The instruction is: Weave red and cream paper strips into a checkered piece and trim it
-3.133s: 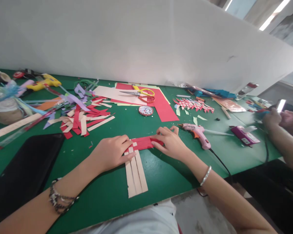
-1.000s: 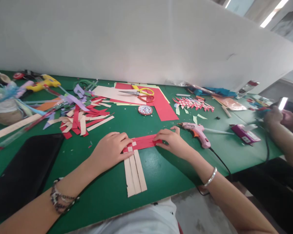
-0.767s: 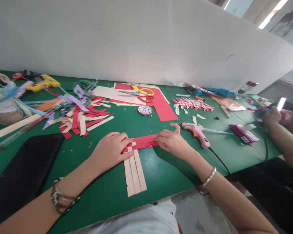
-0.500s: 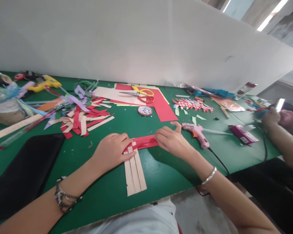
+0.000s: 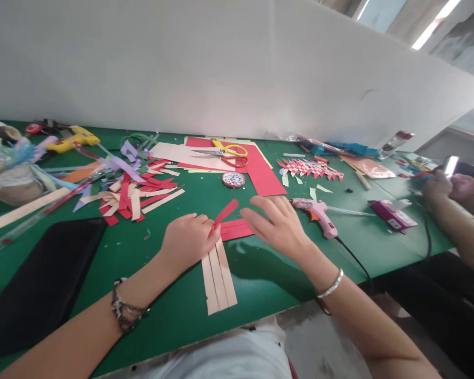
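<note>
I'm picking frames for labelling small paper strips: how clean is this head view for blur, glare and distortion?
Head view: the right hand is slightly motion-smeared, while the left hand and the beige paper strips look sharp. The green table carries a soft sheen near its front edge. The white back wall bows with wide-angle distortion, and the ceiling lights are blown out.

Green counter (image 5: 260, 273) w/ beige strips (image 5: 218, 276) woven thru red strips (image 5: 235, 229). Pink glue gun (image 5: 316, 213) w/ orange trigger, yellow-handled scissors (image 5: 225, 152), red+white checker weave (image 5: 310, 168), black tablet (image 5: 39, 284).
</note>
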`<state>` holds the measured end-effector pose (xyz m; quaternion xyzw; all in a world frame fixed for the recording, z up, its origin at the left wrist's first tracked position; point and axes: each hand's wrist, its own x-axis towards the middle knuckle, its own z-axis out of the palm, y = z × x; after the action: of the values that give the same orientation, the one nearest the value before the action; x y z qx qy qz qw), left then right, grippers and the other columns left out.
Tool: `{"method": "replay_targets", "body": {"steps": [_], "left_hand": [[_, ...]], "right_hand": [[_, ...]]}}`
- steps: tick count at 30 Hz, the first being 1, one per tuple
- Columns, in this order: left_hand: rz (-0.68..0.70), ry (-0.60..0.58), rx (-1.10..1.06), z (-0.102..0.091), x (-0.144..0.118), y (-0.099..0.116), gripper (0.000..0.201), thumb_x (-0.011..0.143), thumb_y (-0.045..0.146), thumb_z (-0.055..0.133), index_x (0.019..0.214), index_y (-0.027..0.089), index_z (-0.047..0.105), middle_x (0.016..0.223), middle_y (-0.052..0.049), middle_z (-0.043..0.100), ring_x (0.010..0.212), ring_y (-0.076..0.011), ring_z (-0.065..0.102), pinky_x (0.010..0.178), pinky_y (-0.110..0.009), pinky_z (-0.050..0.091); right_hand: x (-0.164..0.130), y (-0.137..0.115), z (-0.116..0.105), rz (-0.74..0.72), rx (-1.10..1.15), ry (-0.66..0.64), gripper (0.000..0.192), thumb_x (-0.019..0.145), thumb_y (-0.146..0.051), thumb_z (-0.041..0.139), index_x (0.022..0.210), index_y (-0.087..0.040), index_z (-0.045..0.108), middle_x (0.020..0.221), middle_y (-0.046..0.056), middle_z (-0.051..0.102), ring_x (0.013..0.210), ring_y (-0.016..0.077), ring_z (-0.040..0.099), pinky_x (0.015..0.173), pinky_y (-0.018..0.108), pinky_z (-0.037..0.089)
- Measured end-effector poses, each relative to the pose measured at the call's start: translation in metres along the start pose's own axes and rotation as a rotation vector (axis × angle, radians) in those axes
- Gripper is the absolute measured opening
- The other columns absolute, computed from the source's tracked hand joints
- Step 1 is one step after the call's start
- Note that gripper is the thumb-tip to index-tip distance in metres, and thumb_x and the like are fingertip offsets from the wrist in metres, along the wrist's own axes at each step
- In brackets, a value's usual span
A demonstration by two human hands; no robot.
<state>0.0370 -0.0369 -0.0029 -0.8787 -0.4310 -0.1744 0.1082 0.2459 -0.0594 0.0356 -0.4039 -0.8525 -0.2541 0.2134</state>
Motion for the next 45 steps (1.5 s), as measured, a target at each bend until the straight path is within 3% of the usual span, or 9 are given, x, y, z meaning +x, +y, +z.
{"method": "replay_targets", "body": {"steps": [6, 10, 13, 19, 24, 30, 33, 38, 45], "left_hand": [[-0.140, -0.053, -0.055, -0.006, -0.005, -0.004, 0.054, 0.088, 0.035, 0.032, 0.039, 0.019, 0.047, 0.042, -0.003, 0.052, 0.044, -0.0151, 0.053, 0.041, -0.027, 0.026], [-0.163, -0.105, -0.166, -0.008, -0.008, -0.009, 0.045, 0.086, 0.036, 0.033, 0.052, 0.020, 0.057, 0.052, -0.001, 0.060, 0.051, -0.0154, 0.057, 0.044, -0.026, 0.033], [-0.166, -0.132, -0.241, -0.008, -0.010, -0.013, 0.038, 0.086, 0.034, 0.033, 0.069, 0.019, 0.064, 0.071, -0.002, 0.069, 0.065, -0.0179, 0.063, 0.054, -0.027, 0.043], [-0.152, -0.113, -0.332, -0.007, -0.014, -0.018, 0.035, 0.086, 0.033, 0.034, 0.078, 0.020, 0.065, 0.087, -0.002, 0.072, 0.076, -0.0186, 0.066, 0.064, -0.028, 0.049], [-0.163, -0.113, -0.407, -0.008, -0.018, -0.020, 0.033, 0.088, 0.033, 0.036, 0.084, 0.019, 0.066, 0.092, -0.001, 0.072, 0.085, -0.0188, 0.066, 0.073, -0.029, 0.051], [-0.205, -0.130, -0.465, -0.011, -0.020, -0.021, 0.037, 0.089, 0.035, 0.033, 0.084, 0.021, 0.067, 0.094, 0.000, 0.073, 0.084, -0.0184, 0.067, 0.074, -0.028, 0.052], [-0.233, -0.143, -0.476, -0.012, -0.018, -0.021, 0.037, 0.088, 0.036, 0.034, 0.081, 0.022, 0.068, 0.093, 0.000, 0.073, 0.081, -0.0181, 0.067, 0.073, -0.027, 0.052], [-0.267, -0.141, -0.521, -0.011, -0.018, -0.024, 0.036, 0.087, 0.037, 0.036, 0.081, 0.022, 0.068, 0.094, 0.001, 0.073, 0.083, -0.0189, 0.067, 0.075, -0.028, 0.052], [-0.289, -0.174, -0.554, -0.008, -0.019, -0.027, 0.036, 0.087, 0.037, 0.036, 0.083, 0.021, 0.068, 0.098, -0.001, 0.072, 0.084, -0.0196, 0.067, 0.077, -0.029, 0.052]], "right_hand": [[-0.051, 0.029, -0.008, 0.599, 0.024, -0.089, 0.020, 0.089, -0.025, 0.041, 0.097, -0.020, 0.058, 0.091, 0.008, 0.060, 0.084, 0.0216, 0.053, 0.076, 0.033, 0.039], [-0.105, 0.045, 0.000, 1.018, -0.306, -0.213, 0.032, 0.084, -0.038, 0.045, 0.100, -0.013, 0.058, 0.094, 0.017, 0.058, 0.089, 0.0306, 0.051, 0.074, 0.039, 0.039], [-0.130, 0.055, 0.004, 1.136, -0.286, -0.433, 0.038, 0.083, -0.043, 0.045, 0.103, -0.012, 0.057, 0.095, 0.017, 0.059, 0.086, 0.0302, 0.054, 0.067, 0.037, 0.039], [-0.132, 0.088, 0.012, 1.047, -0.151, -0.578, 0.030, 0.085, -0.042, 0.041, 0.090, -0.016, 0.055, 0.091, 0.012, 0.062, 0.085, 0.0256, 0.057, 0.067, 0.034, 0.038], [-0.133, 0.099, 0.012, 0.947, -0.024, -0.526, 0.022, 0.084, -0.030, 0.037, 0.092, -0.016, 0.052, 0.089, 0.013, 0.062, 0.078, 0.0243, 0.057, 0.063, 0.032, 0.037], [-0.111, 0.055, -0.011, 1.014, -0.015, -0.258, 0.028, 0.084, -0.033, 0.037, 0.104, -0.017, 0.047, 0.084, 0.011, 0.060, 0.072, 0.0244, 0.056, 0.059, 0.031, 0.035], [-0.091, 0.028, -0.018, 0.866, 0.128, -0.293, 0.029, 0.081, -0.041, 0.045, 0.099, -0.019, 0.050, 0.079, 0.007, 0.060, 0.068, 0.0229, 0.056, 0.059, 0.031, 0.039], [-0.072, -0.007, -0.003, 0.708, 0.099, -0.243, 0.046, 0.084, -0.050, 0.047, 0.115, -0.017, 0.047, 0.100, 0.013, 0.062, 0.083, 0.0273, 0.061, 0.059, 0.032, 0.044], [-0.062, -0.023, 0.011, 0.556, 0.043, -0.322, 0.040, 0.088, -0.046, 0.045, 0.117, -0.017, 0.045, 0.095, 0.011, 0.062, 0.071, 0.0228, 0.062, 0.047, 0.028, 0.039]]}}
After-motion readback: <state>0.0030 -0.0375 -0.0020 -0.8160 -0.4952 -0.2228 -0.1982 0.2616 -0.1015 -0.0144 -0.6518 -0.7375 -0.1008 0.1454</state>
